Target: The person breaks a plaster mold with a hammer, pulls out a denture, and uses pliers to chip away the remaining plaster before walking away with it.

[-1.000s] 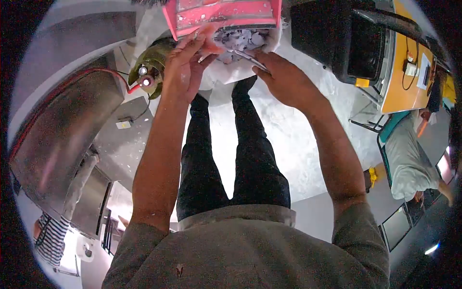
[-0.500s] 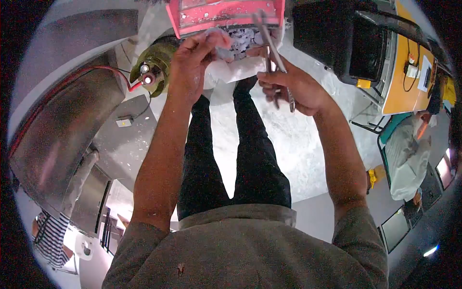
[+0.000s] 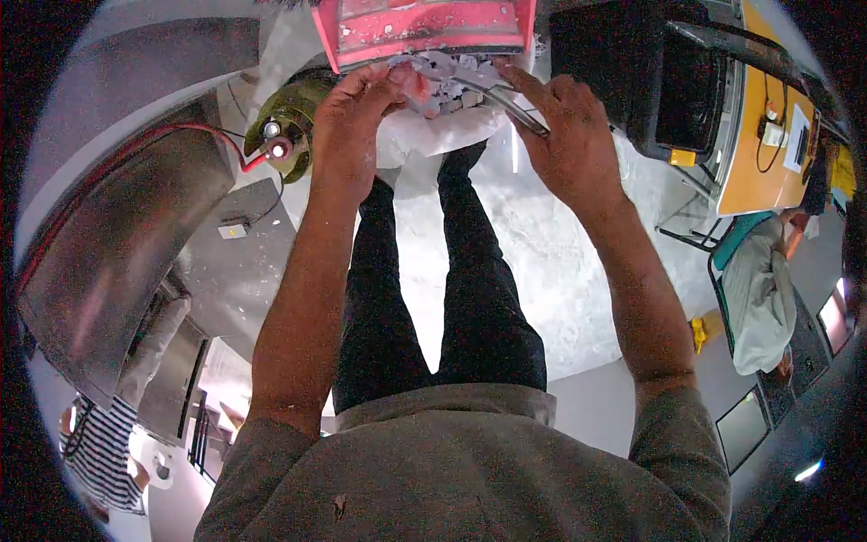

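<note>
My left hand (image 3: 354,117) is closed, its fingertips pinching a crumpled pinkish-white scrap (image 3: 415,83) over a heap of pale grey flaky pieces (image 3: 456,95). The heap lies in a white bag-like holder (image 3: 433,134) beneath a pink frame (image 3: 433,41) speckled with bits. Long metal tongs (image 3: 501,101) slant from my right hand (image 3: 571,126) toward the scrap, their far end over the heap. My right fingers wrap the near end, with the index finger stretched along the tool.
A green gas cylinder (image 3: 289,126) with a red hose (image 3: 181,128) stands at left, near a large metal tank (image 3: 126,217). To the right are a black case (image 3: 623,81) and a yellow-topped table (image 3: 768,126). One person in striped clothing (image 3: 101,447) is at lower left.
My right hand has turned and moved up, swinging the tongs from near upright to a slant over the heap. My left hand stays at the scrap, shifted slightly.
</note>
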### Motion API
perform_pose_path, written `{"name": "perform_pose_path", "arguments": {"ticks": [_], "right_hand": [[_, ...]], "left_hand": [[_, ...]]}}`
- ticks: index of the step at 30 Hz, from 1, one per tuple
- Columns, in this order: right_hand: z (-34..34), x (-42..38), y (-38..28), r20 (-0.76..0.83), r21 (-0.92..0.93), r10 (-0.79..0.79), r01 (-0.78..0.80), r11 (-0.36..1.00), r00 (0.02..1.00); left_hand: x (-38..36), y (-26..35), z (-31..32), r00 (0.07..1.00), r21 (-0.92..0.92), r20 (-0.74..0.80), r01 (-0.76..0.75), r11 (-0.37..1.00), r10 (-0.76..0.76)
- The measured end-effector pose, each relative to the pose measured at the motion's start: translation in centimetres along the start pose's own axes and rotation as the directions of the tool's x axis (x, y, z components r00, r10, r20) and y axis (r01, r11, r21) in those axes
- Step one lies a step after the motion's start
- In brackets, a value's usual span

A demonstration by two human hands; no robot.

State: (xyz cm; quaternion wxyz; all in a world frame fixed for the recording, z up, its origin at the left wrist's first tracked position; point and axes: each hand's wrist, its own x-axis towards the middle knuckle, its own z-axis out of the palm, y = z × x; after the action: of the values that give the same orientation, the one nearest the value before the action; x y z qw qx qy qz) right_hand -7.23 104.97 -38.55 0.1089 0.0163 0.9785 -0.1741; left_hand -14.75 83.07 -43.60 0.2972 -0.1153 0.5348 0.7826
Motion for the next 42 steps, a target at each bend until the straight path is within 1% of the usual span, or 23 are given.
{"name": "perform_pose_path", "arguments": {"ticks": [2,5,8,12,14,15,17,21,23,24,26,27,29,30,32,33,34,35,36,37,39,41,42], "right_hand": [[0.3,0.1,0.4,-0.072,-0.026,-0.058,0.057,0.998,0.996],[0.2,0.5,0.5,-0.081,-0.007,-0.076,0.076,0.997,0.994],[0.3,0.7,0.7,-0.099,0.023,-0.095,0.098,0.995,0.991],[0.3,0.5,0.7,-0.078,0.112,-0.054,0.063,0.992,0.995],[0.3,0.7,0.7,0.022,0.254,0.013,-0.018,0.967,1.000],[-0.2,0.7,0.5,0.022,0.254,0.014,-0.019,0.967,1.000],[-1.4,1.0,-0.1,0.402,0.402,0.145,-0.317,0.859,0.904],[-1.3,1.2,0.7,0.454,0.549,0.066,-0.337,0.765,0.889],[-1.8,1.3,0.8,0.650,0.663,0.107,-0.629,0.406,0.753],[-1.6,1.3,0.7,0.649,0.664,0.106,-0.629,0.405,0.753],[-0.6,1.1,0.2,0.256,0.658,0.098,-0.248,0.711,0.962],[0.0,1.3,-0.1,0.256,0.656,0.099,-0.248,0.713,0.962],[1.1,1.9,-1.0,0.009,0.807,0.139,-0.089,0.584,0.990],[0.9,2.4,-1.8,0.010,0.805,0.142,-0.092,0.586,0.990],[0.4,3.5,-3.0,0.040,0.799,0.182,-0.141,0.585,0.983],[0.7,4.0,-3.0,0.050,0.793,0.168,-0.141,0.593,0.985],[0.6,4.2,-3.0,0.052,0.796,0.168,-0.143,0.588,0.984],[0.1,4.5,-3.0,0.227,0.838,0.161,-0.277,0.471,0.961],[-0.2,4.7,-3.0,0.392,0.840,0.129,-0.412,0.353,0.911],[0.3,4.7,-2.8,0.393,0.839,0.129,-0.413,0.354,0.910],[1.0,4.6,-2.5,0.500,0.865,0.050,-0.496,-0.073,0.864],[0.7,4.3,-2.9,0.502,0.865,0.119,-0.493,-0.096,0.857],[0.5,4.3,-3.3,0.503,0.864,0.186,-0.488,-0.122,0.844]], "left_hand": [[-0.1,0.1,0.1,0.999,0.144,-0.025,-0.040,0.989,0.044],[-0.1,0.4,0.2,0.998,0.167,-0.044,-0.034,0.985,0.042],[0.1,0.4,0.0,0.999,0.083,-0.014,-0.045,0.996,0.046],[0.2,0.5,-0.3,1.000,0.089,0.007,-0.004,0.996,0.003],[0.1,0.9,-0.1,1.000,0.160,0.004,-0.001,0.987,0.001],[0.1,0.9,-0.1,1.000,0.160,0.004,-0.001,0.987,0.000],[0.4,1.1,0.0,0.996,0.130,0.045,-0.077,0.988,0.072],[0.1,1.6,0.1,0.997,0.048,0.025,-0.075,0.996,0.074],[0.2,1.6,-0.6,0.997,0.000,0.083,0.011,1.000,-0.011],[0.1,1.5,-0.7,0.997,0.001,0.082,0.011,1.000,-0.011],[0.0,1.4,-0.8,0.995,0.051,0.092,-0.034,0.998,0.030],[0.0,1.3,-0.8,0.995,0.049,0.093,-0.035,0.998,0.030],[0.0,1.0,-0.6,0.987,0.189,0.159,-0.046,0.981,0.016],[-0.3,1.6,0.3,0.987,0.186,0.162,-0.045,0.982,0.015],[-1.3,3.0,2.1,0.993,0.478,0.101,0.000,0.878,-0.055],[-1.5,3.3,2.7,0.993,0.483,0.100,0.001,0.876,-0.056],[-1.8,3.5,3.2,0.998,0.466,0.063,-0.042,0.884,0.014],[-1.9,3.6,3.3,0.996,0.449,0.025,-0.086,0.889,0.084],[-1.9,3.1,2.8,0.996,0.450,0.023,-0.084,0.889,0.083],[-1.7,2.0,1.8,0.994,0.402,0.019,-0.107,0.910,0.109],[-1.3,1.4,0.8,0.991,0.345,0.016,-0.131,0.930,0.133],[-1.1,1.5,0.1,0.956,0.534,0.189,-0.291,0.794,0.223],[-1.1,1.5,0.1,0.957,0.535,0.186,-0.289,0.794,0.222]]}}
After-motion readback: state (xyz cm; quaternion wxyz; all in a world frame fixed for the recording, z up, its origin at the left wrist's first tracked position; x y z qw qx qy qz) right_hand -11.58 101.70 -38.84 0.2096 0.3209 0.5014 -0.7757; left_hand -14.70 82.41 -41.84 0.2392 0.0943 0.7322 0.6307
